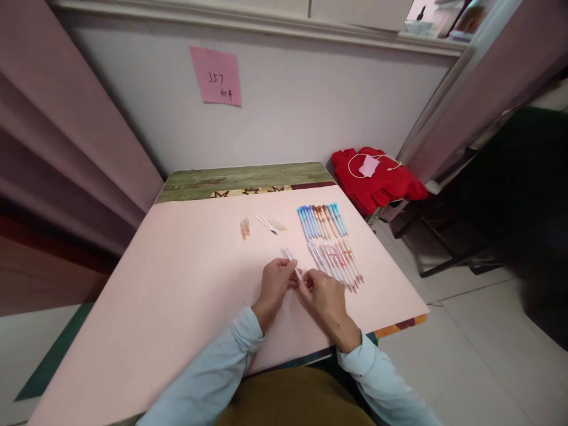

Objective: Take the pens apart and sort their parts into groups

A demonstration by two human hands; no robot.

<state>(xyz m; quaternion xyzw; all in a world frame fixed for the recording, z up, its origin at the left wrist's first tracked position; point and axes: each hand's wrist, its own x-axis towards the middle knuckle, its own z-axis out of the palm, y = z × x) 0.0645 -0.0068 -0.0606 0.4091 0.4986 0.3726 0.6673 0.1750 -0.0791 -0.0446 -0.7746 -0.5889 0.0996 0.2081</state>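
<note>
Left hand point(276, 283) and right hand point(327, 299) both on one white pen point(288, 254), above the tabletop point(186, 266), near its front edge. Left fingers pinch the pen around its middle. Right fingers are closed on its near end; exact contact there is partly hidden by the hand. Pen is tilted, far end pointing away from the person and a bit left, near end toward the right hand. Too small to tell whether it is whole or in parts.

Pale row point(335, 260), light pens with some pink and tan ones, lies just right of the pen, slanted side by side, tips toward the person. Blue-brown row point(322, 222) lies beyond and right of the pen: blue-violet at its left, brown and beige in the middle, light blue at its right, round tops facing away from the person.

Refills point(266, 225), white with dark tips, lie beyond and left of the pen. A translucent piece point(277, 225) lies just beside them, also beyond the pen. Small tan parts point(245, 228) sit in a bunch farther left of the pen; type unclear.

Red cloth point(377, 189) is well beyond and right of the pen, off the tabletop, with a pale cord and pink slip point(368, 166) on it. Pink note point(216, 77) marked 357 is on the wall, far beyond and left of the pen.
</note>
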